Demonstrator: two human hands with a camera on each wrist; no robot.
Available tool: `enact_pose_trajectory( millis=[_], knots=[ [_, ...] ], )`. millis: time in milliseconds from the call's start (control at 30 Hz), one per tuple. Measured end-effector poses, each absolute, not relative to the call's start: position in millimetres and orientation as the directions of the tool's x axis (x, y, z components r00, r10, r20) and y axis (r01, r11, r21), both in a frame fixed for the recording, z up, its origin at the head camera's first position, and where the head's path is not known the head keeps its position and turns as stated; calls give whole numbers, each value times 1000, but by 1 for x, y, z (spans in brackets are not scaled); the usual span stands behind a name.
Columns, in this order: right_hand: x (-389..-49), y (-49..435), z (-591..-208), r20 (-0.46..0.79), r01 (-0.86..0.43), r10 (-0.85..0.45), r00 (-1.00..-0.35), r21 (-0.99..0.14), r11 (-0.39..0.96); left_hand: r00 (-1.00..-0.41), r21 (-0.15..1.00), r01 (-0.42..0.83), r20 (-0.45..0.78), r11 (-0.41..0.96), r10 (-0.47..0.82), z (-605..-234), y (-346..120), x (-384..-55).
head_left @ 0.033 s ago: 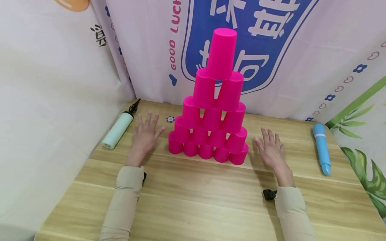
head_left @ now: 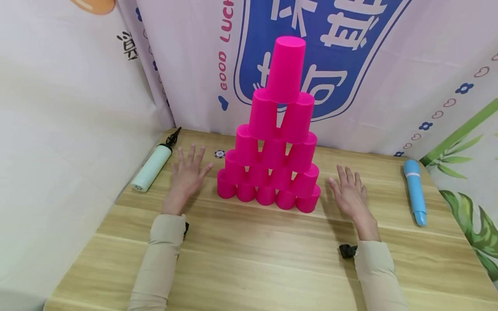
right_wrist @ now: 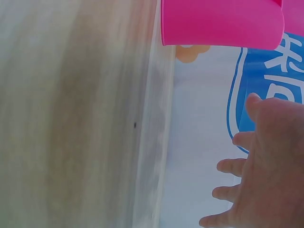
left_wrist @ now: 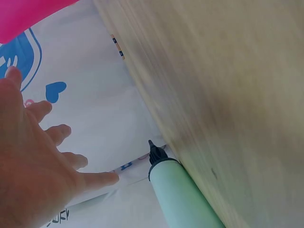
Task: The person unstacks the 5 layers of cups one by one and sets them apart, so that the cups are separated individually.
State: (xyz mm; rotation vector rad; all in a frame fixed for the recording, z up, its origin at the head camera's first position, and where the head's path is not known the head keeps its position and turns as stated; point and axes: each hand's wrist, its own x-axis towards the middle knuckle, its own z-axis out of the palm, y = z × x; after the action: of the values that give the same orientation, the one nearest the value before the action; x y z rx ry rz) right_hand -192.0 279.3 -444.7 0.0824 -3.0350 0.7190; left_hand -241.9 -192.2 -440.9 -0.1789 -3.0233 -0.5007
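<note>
Bright pink cups stand upside down in a tall pyramid, with a single top cup (head_left: 287,71) over narrowing rows and a wide bottom row (head_left: 266,196). To its left my left hand (head_left: 187,175) is spread with straight fingers, holding nothing, between the stack and a mint-green hand pump (head_left: 152,167). On the other side my right hand (head_left: 350,194) has its fingers extended, apart from the cups and empty. The right wrist view shows one pink cup (right_wrist: 221,23) beyond the thumb. In the left wrist view, the pump (left_wrist: 183,194) lies past the fingertips.
A small round chip (head_left: 219,154) lies on the wooden table (head_left: 249,259) behind the left hand. A blue cylindrical pump (head_left: 415,192) rests near the right edge. A printed cloth (head_left: 194,65) hangs right behind the stack, and a white wall cloth (head_left: 78,108) borders the left side.
</note>
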Motion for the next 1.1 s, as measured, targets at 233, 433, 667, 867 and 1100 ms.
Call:
enact_pose_trajectory(
  millis=[233, 433, 667, 867, 1100],
  knots=[
    [-193, 277, -445, 23, -53, -48, -999, -473, 879, -989, 307, 138, 89, 942, 116, -439, -193, -244],
    [-187, 278, -443, 11, -45, -45, -999, -482, 875, -988, 376, 151, 29, 914, 151, -445, -197, -241],
    [-169, 259, -361, 310, -182, 119, -943, -783, 595, -925, 769, 180, -79, 614, 371, -432, -203, -230],
    [-178, 202, -227, 611, -548, 79, -787, -753, 365, -843, 880, 83, -188, 467, 504, -429, -194, -224],
    [-198, 151, -157, 570, -614, -253, -781, -628, 478, -858, 865, 92, -182, 493, 480, -431, -179, -224]
  ],
)
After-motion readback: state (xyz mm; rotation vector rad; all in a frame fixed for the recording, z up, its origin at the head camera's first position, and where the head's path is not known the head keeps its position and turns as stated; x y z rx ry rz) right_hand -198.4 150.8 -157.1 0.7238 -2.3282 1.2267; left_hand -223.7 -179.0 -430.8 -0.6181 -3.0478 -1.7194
